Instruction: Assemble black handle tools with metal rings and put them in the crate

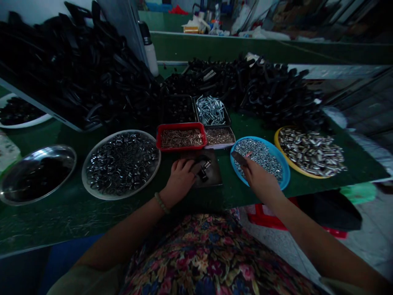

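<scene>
My left hand [180, 179], a beaded bracelet at its wrist, rests over a dark metal plate [215, 178]. Its fingers are closed on a black part [202, 174], which has a shiny metal cylinder [207, 164] at its side; the fingers hide some of it. My right hand [259, 176] grips a short, dark, flat bar [238, 158], whose exact kind I cannot make out. That hand is above the near left part of a blue basin [286, 176] full of small silvery metal pieces [267, 157].
A red tray [158, 141] of thin coppery pins stands behind the plate, with a tray of bolts [211, 110] farther back. Left is a bowl of metal rings [123, 164]; right, a yellow basin [278, 143] of metal cylinders. Black parts [101, 69] are heaped behind.
</scene>
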`<move>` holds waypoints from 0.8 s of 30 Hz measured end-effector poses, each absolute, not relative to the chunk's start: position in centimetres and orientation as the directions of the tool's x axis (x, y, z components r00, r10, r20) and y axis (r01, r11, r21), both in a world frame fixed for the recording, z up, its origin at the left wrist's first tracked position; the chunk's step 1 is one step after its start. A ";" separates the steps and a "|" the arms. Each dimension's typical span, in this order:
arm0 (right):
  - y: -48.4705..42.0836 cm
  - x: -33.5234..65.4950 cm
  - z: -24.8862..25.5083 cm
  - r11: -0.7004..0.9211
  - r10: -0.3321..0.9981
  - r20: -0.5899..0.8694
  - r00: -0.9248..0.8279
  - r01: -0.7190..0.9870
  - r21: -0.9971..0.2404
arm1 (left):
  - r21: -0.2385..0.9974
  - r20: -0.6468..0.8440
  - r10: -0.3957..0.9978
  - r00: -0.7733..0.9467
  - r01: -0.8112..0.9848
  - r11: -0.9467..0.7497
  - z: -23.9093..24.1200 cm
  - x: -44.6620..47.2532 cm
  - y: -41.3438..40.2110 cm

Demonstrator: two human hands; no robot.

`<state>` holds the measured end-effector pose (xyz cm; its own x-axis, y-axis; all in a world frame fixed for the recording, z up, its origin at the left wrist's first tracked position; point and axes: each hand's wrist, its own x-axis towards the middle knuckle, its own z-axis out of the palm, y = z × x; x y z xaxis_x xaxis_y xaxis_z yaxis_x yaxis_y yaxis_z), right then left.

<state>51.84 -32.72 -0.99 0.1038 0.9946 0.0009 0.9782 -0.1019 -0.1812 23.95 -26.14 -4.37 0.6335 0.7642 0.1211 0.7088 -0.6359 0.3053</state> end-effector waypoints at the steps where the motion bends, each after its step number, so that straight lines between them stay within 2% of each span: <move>1: -33.7 53.3 -1.6 -0.149 0.988 0.015 0.151 0.985 -0.089 | 0.285 0.098 0.753 0.650 0.707 -0.647 -4.3 24.1 -26.3; 3: -35.3 56.0 -2.9 -0.183 0.983 0.031 0.181 0.981 0.058 | 0.309 0.057 0.737 0.673 0.690 -0.654 -3.9 24.3 -26.4; 5: -36.0 58.0 -3.5 -0.141 0.989 0.050 0.137 0.984 0.106 | 0.429 0.059 0.742 0.668 0.654 -0.623 -3.1 24.7 -25.9; 8: -34.2 59.5 -2.8 -0.031 0.992 0.125 0.029 0.999 0.021 | 0.673 0.020 0.759 0.651 0.552 -0.492 -1.8 25.6 -24.7; 10: -31.0 59.2 -1.6 0.061 0.986 0.159 -0.049 0.995 -0.074 | 0.716 -0.066 0.774 0.630 0.570 -0.403 -1.7 26.1 -24.1; 12: -26.9 57.8 -0.7 0.140 0.981 0.152 -0.118 0.981 -0.138 | 0.666 -0.128 0.800 0.586 0.648 -0.368 -2.1 26.2 -24.2; 16: -18.8 53.8 -0.6 0.223 0.975 -0.004 -0.224 0.974 -0.046 | 0.447 -0.132 0.821 0.556 0.772 -0.451 -2.2 25.3 -25.1; 18: -16.3 52.4 -1.2 0.235 0.971 -0.035 -0.236 0.971 -0.035 | 0.320 -0.126 0.815 0.566 0.801 -0.507 -1.2 25.5 -24.5; 20: -15.1 51.6 -1.9 0.241 0.970 -0.036 -0.242 0.970 -0.043 | 0.238 -0.048 0.811 0.583 0.796 -0.557 0.1 26.9 -22.5; 22: -14.8 51.4 -2.5 0.245 0.968 -0.034 -0.247 0.968 -0.044 | 0.175 0.091 0.795 0.600 0.776 -0.606 1.0 29.4 -19.4; 24: -14.8 51.7 -2.8 0.244 0.969 -0.025 -0.246 0.968 -0.050 | 0.139 0.133 0.768 0.626 0.755 -0.640 1.1 32.5 -16.0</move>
